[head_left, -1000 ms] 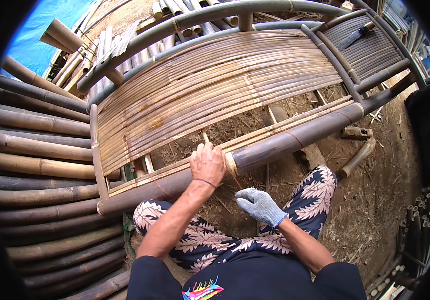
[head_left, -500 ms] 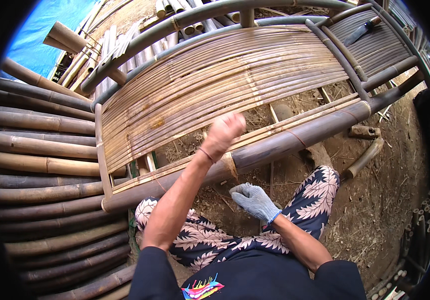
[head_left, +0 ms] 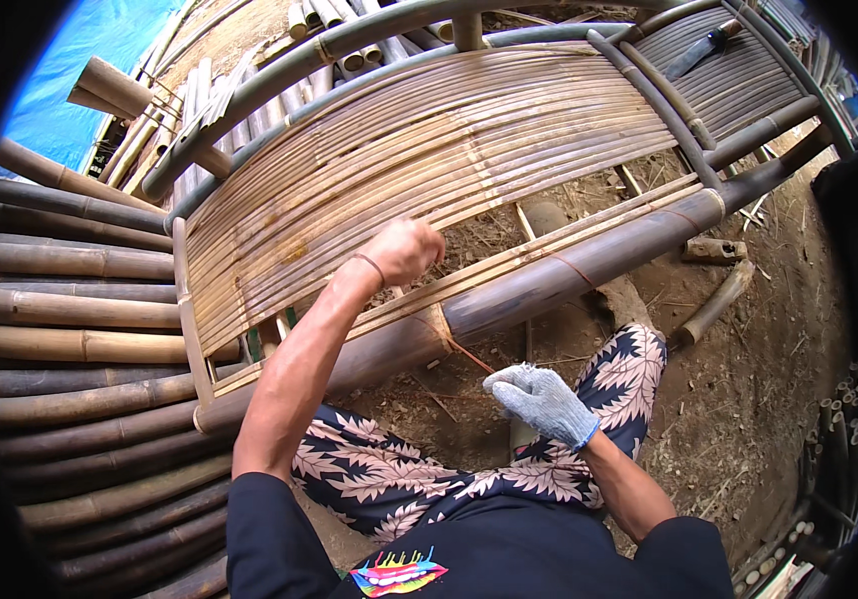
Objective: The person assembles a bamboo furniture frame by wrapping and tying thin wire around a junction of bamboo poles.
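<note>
A bamboo bench [head_left: 639, 120] with a slatted seat lies in front of me, its thick dark front pole [head_left: 509, 295] nearest. My left hand [head_left: 404, 252], bare with a thin band at the wrist, hovers over the gap between the slats and the front rail. Its fingers are curled closed; what they hold, if anything, is hidden. A thin reddish-brown cord [head_left: 471, 356] runs from a pale node on the front pole down to my right hand [head_left: 544, 401]. That hand wears a grey knit glove and pinches the cord between thumb and fingers.
Dark bamboo poles [head_left: 79, 344] are stacked at the left. A knife [head_left: 704, 52] lies on the bench's far right end. Short bamboo pieces [head_left: 714, 304] rest on the dirt floor at right. A blue tarp [head_left: 79, 60] spreads at the far left.
My left hand has moved left, and its blur has eased. My gloved hand has shifted right, away from the pole, and the cord now shows taut between them.
</note>
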Action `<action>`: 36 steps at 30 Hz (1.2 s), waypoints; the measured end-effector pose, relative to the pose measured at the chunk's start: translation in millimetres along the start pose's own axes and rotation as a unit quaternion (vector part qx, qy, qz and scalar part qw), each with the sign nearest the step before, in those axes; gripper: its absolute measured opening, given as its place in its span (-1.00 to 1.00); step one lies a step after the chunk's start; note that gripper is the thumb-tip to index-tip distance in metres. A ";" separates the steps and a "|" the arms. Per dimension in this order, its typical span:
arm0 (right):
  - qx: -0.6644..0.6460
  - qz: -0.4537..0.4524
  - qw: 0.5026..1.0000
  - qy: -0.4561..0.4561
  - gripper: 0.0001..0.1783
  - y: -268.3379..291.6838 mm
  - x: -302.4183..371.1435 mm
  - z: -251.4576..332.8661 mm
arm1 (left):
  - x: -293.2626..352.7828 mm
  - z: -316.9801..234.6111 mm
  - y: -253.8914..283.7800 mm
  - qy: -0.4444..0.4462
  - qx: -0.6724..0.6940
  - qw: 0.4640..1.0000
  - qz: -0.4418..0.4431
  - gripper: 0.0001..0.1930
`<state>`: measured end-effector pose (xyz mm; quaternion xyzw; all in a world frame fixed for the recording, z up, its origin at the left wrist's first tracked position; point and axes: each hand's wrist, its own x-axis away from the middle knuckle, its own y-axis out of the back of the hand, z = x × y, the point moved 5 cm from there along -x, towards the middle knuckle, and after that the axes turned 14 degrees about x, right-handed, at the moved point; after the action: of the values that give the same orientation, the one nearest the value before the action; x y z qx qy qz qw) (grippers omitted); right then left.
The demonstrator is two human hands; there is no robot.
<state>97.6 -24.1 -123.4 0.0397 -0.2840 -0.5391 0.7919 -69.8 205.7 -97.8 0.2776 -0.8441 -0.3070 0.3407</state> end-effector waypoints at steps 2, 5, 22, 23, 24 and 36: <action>0.068 -0.082 0.990 0.094 -0.68 14.0 8.2 19.7 | 6.8 -5.9 34.8 -0.058 0.432 0.880 -0.188 -0.83; 0.135 -0.136 0.969 0.158 -0.75 54.1 30.3 73.0 | 36.2 -32.9 52.3 -0.256 0.588 0.744 -0.187 -0.65; 0.546 0.094 0.800 0.231 -0.80 -33.5 -271.0 36.4 | 31.2 127.1 -62.2 0.086 0.155 0.983 -0.050 -0.74; 0.549 0.136 0.769 0.297 -0.82 -47.0 -286.0 38.1 | 26.8 134.3 -64.6 0.081 0.178 0.980 -0.020 -0.77; 0.550 0.176 0.740 0.345 -0.82 -52.0 -288.1 29.7 | 24.7 120.4 -62.6 0.110 0.274 0.955 -0.006 -0.78; 0.150 -0.031 0.969 0.196 -0.68 29.0 -79.6 135.3 | 122.1 55.6 -9.2 0.021 0.643 0.761 -0.081 -0.76</action>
<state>34.6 90.6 -32.1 0.2714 -0.1994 -0.4965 0.8000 -183.7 135.2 -87.1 0.5055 -0.8102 0.2877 0.0734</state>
